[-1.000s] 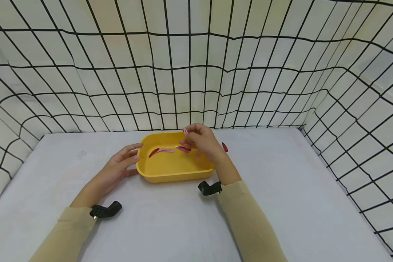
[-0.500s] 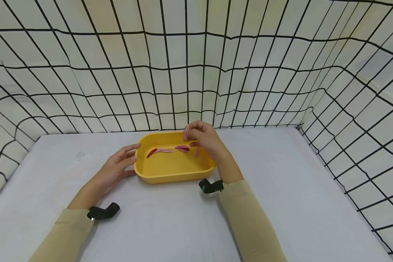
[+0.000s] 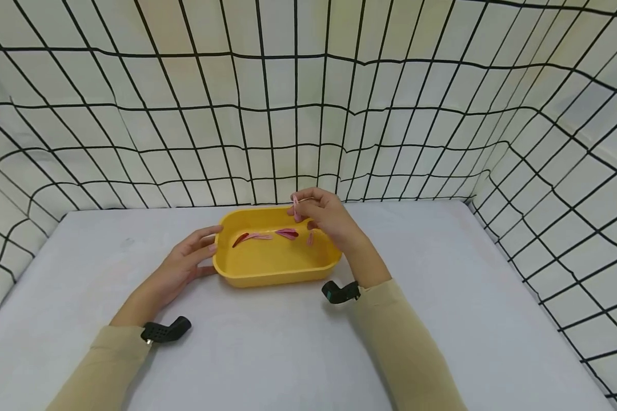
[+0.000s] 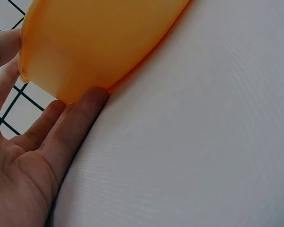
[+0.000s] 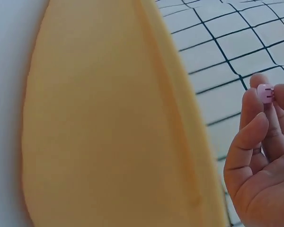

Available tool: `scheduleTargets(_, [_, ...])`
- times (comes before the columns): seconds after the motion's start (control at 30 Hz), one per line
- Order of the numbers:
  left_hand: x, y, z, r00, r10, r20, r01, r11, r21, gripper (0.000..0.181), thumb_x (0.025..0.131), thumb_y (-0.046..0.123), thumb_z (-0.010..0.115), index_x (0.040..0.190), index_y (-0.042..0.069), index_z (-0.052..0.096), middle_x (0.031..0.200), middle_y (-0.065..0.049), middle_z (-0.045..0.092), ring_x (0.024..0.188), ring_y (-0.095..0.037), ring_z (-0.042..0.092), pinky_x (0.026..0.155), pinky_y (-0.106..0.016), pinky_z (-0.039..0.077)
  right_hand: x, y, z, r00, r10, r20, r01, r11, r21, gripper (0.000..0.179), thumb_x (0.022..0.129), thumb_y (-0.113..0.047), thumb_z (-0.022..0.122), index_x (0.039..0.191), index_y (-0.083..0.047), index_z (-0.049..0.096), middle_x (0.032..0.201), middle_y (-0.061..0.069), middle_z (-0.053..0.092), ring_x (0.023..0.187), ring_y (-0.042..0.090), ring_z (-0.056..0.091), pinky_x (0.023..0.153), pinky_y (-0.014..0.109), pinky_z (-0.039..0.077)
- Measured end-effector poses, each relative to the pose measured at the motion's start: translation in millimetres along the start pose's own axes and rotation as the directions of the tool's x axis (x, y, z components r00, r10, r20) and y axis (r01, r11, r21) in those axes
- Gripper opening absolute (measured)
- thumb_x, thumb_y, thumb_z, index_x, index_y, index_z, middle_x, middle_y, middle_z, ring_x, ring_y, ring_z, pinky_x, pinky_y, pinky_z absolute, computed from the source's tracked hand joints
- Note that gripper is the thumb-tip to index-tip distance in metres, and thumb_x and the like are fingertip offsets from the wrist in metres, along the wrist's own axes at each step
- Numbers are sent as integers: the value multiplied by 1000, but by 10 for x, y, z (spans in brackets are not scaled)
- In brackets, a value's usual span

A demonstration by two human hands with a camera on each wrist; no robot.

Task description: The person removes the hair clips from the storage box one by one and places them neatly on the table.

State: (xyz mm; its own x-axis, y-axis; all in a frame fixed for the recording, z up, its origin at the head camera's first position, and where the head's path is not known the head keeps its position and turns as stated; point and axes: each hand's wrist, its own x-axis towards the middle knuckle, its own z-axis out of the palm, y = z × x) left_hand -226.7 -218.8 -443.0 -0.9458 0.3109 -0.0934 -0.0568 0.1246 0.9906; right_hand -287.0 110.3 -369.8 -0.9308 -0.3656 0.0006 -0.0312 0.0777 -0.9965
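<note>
A yellow tray (image 3: 272,264) stands on the white-covered table. My left hand (image 3: 187,257) rests its fingers against the tray's left end, the upper ones at the rim and the thumb low on the outer wall (image 4: 94,42). Over the tray's far right corner, my right hand (image 3: 329,220) pinches a small pink hair clip (image 3: 296,210) between thumb and fingertips. The right wrist view shows tooth-like notches on this clip (image 5: 265,93). Inside the tray lie a red clip with a pink one (image 3: 257,236), a dark red and pink clip (image 3: 287,233) and a small pink clip (image 3: 310,238).
White cloth (image 3: 247,342) covers the table on all sides of the tray. A black-grid net (image 3: 267,125) over pale sheeting rises behind and along both sides. Each wrist carries a black camera mount, one on the left (image 3: 165,330) and one on the right (image 3: 340,292).
My right hand has lifted slightly and shifted right with the pink clip, which now shows more plainly. A red piece seen right of the wrist is out of sight. The left hand stays put.
</note>
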Motion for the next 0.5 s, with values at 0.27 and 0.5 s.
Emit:
scheduleTargets(0.27, [10,-3,-7,1000,1,2,-1,1000,6,53,105,33,51,153,19,35,162,-17,22,130,-22,47,91,-30,57,-184,15,-387,997,7,-75,-13,997,-76,20,97,-19,65,115,-11,64,98,9,67,94,29,64,74,32,55])
scheduleTargets(0.5, [13,-5,6,1000,-5,2,5,1000,1,54,105,33,52,154,18,34,162,-16,22,129,-22,47,92,-31,57,-293,53,-546,993,30,-110,-38,997,-71,23,98,-15,62,118,-5,60,98,10,65,95,35,63,60,25,52])
